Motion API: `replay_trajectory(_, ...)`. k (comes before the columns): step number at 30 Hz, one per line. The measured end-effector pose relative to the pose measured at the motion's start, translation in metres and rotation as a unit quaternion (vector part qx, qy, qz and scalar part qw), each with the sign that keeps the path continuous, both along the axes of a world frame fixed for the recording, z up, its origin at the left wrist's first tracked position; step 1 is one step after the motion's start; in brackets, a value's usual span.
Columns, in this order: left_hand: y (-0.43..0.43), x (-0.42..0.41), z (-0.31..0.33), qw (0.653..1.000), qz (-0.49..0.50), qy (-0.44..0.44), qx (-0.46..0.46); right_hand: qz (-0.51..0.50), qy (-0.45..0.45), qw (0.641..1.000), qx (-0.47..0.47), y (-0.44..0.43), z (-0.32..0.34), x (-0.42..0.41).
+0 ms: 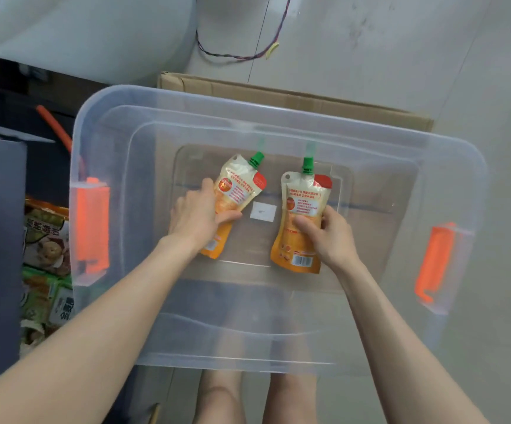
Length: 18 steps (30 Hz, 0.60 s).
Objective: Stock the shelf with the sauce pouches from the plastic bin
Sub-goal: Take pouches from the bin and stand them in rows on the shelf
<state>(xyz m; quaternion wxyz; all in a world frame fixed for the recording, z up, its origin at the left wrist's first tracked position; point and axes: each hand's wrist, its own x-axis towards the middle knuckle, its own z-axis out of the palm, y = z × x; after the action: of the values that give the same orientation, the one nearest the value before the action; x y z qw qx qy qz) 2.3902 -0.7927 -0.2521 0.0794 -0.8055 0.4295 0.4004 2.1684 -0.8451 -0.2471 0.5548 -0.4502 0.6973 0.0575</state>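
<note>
only two pouches show in the bin [101, 96], so the job looks near its end. both are in hand, but neither has left the bin yet; lifting them out and setting them on the shelf [0, 240] is what remains.

the left hand [196, 215] has thumb and fingers curled round the middle of the left pouch [242, 185], at 9 o'clock of the bin floor's centre. the right hand [330, 237] wraps the right pouch [303, 206], thumb across its front, at 3 o'clock of centre. both pouches lie flat, caps toward 12 o'clock, apart, with a small white label [263, 211] between them.

the pouches are glossy soft film, waisted, cream on top and orange toward the base, each with a ribbed green cap [257, 159]; i judge they will give under a squeeze. the bin is clear, smooth, hard plastic with rounded corners and an orange latch [93, 224] at 9 and at 3 o'clock. behind it at 12 o'clock sits a matt brown box [278, 96]. the dark shelf at 9 o'clock holds crinkly snack packs [46, 240].
</note>
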Motion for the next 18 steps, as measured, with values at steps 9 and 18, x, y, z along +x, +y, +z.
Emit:
replay_trajectory(9,0.001,-0.018,0.02,0.925,0.281,0.254,0.002,-0.194,-0.138,0.964,0.119,0.016,0.012,0.026)
replay_trajectory(18,0.02,-0.028,0.089,0.844,0.38,0.374,-0.053,-0.181,-0.224,0.945,0.156,0.018,0.072,0.028)
